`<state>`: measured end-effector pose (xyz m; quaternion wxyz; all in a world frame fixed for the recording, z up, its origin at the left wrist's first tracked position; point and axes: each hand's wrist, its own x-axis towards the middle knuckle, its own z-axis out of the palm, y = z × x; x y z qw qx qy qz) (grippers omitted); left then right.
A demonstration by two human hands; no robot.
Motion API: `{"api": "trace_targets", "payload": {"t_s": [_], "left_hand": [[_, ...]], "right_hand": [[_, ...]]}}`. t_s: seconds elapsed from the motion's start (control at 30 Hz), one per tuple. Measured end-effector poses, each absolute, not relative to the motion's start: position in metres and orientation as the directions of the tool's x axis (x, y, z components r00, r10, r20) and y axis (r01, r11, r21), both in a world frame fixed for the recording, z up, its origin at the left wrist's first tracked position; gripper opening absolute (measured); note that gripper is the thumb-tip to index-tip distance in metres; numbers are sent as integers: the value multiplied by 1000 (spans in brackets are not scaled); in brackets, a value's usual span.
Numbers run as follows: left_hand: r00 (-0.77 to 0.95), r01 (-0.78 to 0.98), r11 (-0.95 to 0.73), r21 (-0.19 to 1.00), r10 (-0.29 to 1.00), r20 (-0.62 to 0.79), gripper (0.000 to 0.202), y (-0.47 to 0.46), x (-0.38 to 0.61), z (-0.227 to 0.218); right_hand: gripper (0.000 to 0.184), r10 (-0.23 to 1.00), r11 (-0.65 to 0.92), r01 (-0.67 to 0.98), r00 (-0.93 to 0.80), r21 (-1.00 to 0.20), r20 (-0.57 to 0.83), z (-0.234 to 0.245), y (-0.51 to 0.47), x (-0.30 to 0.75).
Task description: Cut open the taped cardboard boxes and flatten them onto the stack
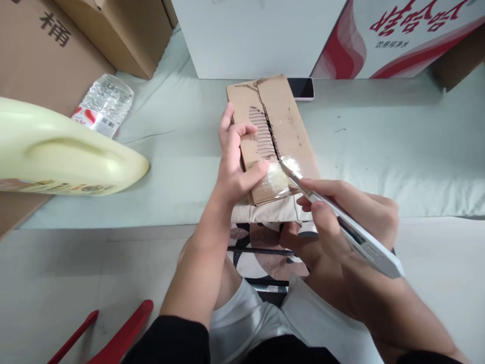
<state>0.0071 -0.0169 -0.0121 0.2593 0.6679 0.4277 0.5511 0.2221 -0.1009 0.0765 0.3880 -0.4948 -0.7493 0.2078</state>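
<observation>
A small brown cardboard box point(292, 121) lies at a slant on the cloth-covered surface. Its top has a dark, ragged seam, a torn patch showing corrugated ridges, and clear tape point(276, 181) near the close end. My left hand point(235, 164) grips the box's left side, thumb on the top by the tape and fingers along the edge and top. In my right hand point(350, 215) is a white utility knife point(364, 242), its blade pointing up and left. The blade tip meets the seam beside the tape; how deep it sits I cannot tell.
A phone point(303, 89) lies behind the box, in front of a white carton point(261, 40) and a red-and-white carton point(401, 55). To the left are a pale yellow jug point(71, 146), a clear plastic bottle point(108, 98) and brown cartons point(125, 35). Red legs point(125, 331) show at lower left.
</observation>
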Motion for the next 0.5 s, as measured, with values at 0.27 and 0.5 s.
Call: {"api": "trace_targets", "payload": {"t_s": [0.27, 0.5], "left_hand": [[54, 239, -469, 850, 881, 471, 55, -17, 5, -11], [65, 247, -473, 846, 879, 473, 43, -18, 5, -9]], "right_hand": [[22, 881, 463, 604, -238, -648, 408, 81, -105, 227], [17, 884, 462, 584, -245, -667, 397, 81, -109, 236]]}}
